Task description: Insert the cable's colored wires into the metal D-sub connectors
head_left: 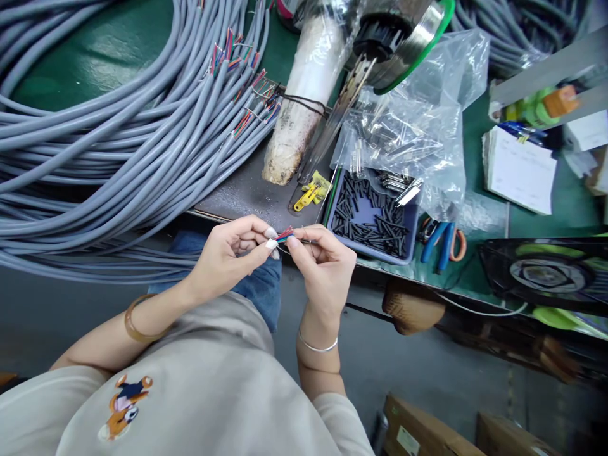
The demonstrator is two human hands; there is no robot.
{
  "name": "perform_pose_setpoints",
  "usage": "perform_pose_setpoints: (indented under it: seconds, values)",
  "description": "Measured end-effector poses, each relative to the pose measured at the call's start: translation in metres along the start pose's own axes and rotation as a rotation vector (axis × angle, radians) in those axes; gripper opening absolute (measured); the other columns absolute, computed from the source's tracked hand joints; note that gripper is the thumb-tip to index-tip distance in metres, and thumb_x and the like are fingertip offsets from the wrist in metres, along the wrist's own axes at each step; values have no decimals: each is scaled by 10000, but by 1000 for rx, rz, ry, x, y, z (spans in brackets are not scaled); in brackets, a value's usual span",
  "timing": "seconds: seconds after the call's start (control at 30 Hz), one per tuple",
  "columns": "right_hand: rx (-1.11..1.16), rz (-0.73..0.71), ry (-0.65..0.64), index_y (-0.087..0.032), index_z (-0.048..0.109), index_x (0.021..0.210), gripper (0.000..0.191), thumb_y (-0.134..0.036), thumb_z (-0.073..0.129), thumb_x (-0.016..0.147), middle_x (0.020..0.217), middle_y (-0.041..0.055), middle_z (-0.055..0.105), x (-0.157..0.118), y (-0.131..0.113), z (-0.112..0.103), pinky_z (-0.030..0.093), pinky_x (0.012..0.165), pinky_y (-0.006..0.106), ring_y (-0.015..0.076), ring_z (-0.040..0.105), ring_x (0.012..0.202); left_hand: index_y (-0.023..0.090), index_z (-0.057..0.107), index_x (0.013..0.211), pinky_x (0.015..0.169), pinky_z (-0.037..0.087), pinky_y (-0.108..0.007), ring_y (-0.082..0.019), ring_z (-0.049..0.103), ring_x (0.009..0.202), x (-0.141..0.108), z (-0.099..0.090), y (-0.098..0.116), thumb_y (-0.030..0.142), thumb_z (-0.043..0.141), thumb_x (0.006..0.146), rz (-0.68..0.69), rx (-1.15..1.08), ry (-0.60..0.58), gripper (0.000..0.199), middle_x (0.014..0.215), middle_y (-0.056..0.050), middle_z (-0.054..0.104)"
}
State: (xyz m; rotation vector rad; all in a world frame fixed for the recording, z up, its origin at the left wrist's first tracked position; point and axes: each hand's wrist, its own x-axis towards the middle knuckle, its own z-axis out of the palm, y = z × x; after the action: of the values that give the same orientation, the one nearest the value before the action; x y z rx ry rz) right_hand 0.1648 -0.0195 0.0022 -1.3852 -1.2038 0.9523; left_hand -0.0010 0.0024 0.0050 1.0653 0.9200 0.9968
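Both hands meet just off the table's front edge, over my lap. My left hand [237, 250] is closed, thumb and fingers pinching a small fan of coloured wires [285, 235], red, blue and green. From the other side my right hand [323, 259] pinches the same wires, its thumb and forefinger close to the left fingertips. A thin strand shows beside the right fingers. Many grey cables [142, 145] with stripped, coloured wire ends lie coiled on the left of the table.
Right of my hands sits a blue tray [413, 237] of black tubes. Beyond are blue-handled pliers [444, 247], a plastic bag [427, 114], a wrapped white cylinder [304, 95], a yellow clip [306, 197], a solder spool [413, 50] and a paper stack [520, 171].
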Motion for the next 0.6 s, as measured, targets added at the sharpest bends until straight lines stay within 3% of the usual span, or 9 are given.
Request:
perform_pose_setpoints:
  seconds: [0.27,0.43,0.6]
  values:
    - [-101,-26,-3,-186,718,791,92,-239,713,865,746,-34,602,-2,-6,0,186,466,254,30,272,491,141,694,898,593,542,-168,-80,654,626,-2,3,-4,199,759,821,63,88,35,117,780,-11,724]
    - [-28,42,-40,-197,679,786,101,-263,699,859,696,-52,550,-2,0,-1,195,447,239,41,292,484,155,707,888,500,485,-181,-76,574,526,-5,4,-5,252,805,802,92,162,113,162,690,4,676]
    - [-61,0,-40,-195,700,799,102,-261,710,876,768,-30,600,-3,0,-2,174,456,259,34,278,485,148,689,893,486,465,-184,-69,544,502,-5,2,-3,262,788,824,79,130,99,166,644,25,627]
